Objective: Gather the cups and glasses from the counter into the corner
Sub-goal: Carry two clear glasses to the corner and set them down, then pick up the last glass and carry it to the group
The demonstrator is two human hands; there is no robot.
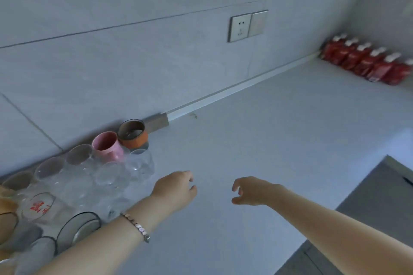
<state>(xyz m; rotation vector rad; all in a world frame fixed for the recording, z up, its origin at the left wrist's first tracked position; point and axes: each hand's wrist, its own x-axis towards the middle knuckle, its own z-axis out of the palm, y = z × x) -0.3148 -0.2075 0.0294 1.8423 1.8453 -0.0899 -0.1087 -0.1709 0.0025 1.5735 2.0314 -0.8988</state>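
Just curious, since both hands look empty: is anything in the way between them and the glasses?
Nothing visible does. The left hand is just right of the glasses, with only counter showing between them. The right hand is farther right, with only the left hand between it and the glasses.

Glasses (pixel 105 176) crowd the left end of the counter (pixel 268 140), against the wall (pixel 134 62) — two cups (pixel 107 147) behind them. Socket (pixel 240 28) on wall, above and right. Pouches (pixel 366 65) in a row — far right corner.
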